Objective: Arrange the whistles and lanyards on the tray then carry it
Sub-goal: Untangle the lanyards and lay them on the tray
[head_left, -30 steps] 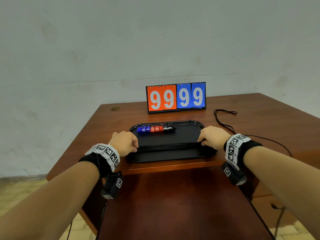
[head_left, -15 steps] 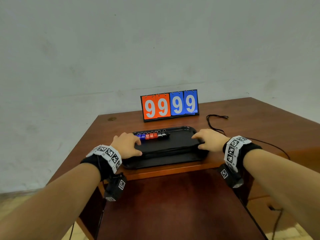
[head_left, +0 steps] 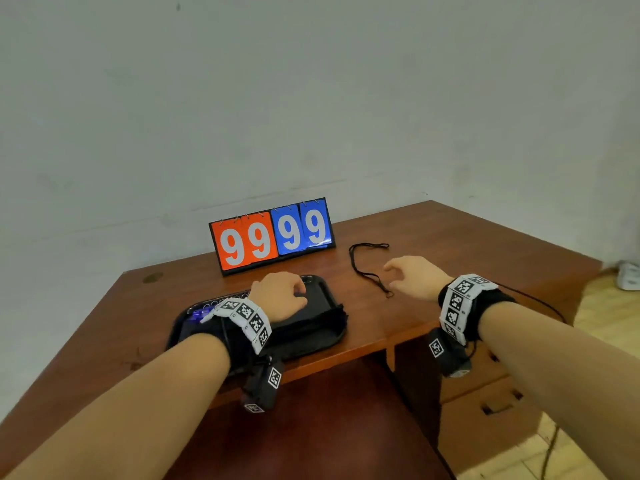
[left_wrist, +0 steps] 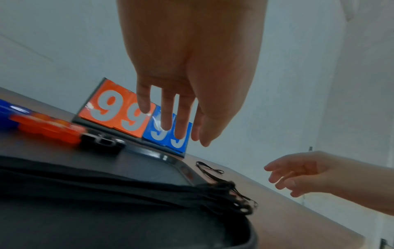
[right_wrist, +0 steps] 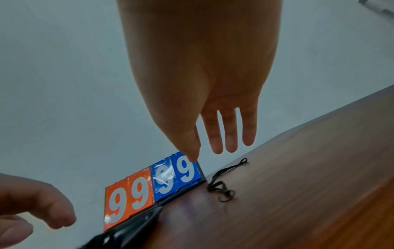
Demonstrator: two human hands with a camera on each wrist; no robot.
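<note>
Nearest the person, a black oblong plastic tray (head_left: 313, 344) sat at the front edge of the brown wooden table (head_left: 433, 317). A bundle of black cord lanyards (left_wrist: 149, 188) lay lengthwise across the tray's near half, their looped ends bunched at its right rim. The left hand (head_left: 278, 296) hung over the tray's middle, fingers (left_wrist: 168, 111) straight and slack, holding nothing and clear of the tray in the wrist view. Along the tray's far edge ran a row of small plastic whistles (left_wrist: 49, 128), blue, then orange-red, then black; they were blurred. To the right of the tray, the right hand (head_left: 414, 277) was above bare wood, fingers (right_wrist: 230, 133) spread and relaxed, empty. Just beyond and left of it one loose black cord lanyard (head_left: 367, 268) lay on the table, outside the tray. Farthest back stood an orange and blue flip scoreboard (head_left: 272, 235) reading 99 99, before a pale wall (head_left: 311, 98).
</note>
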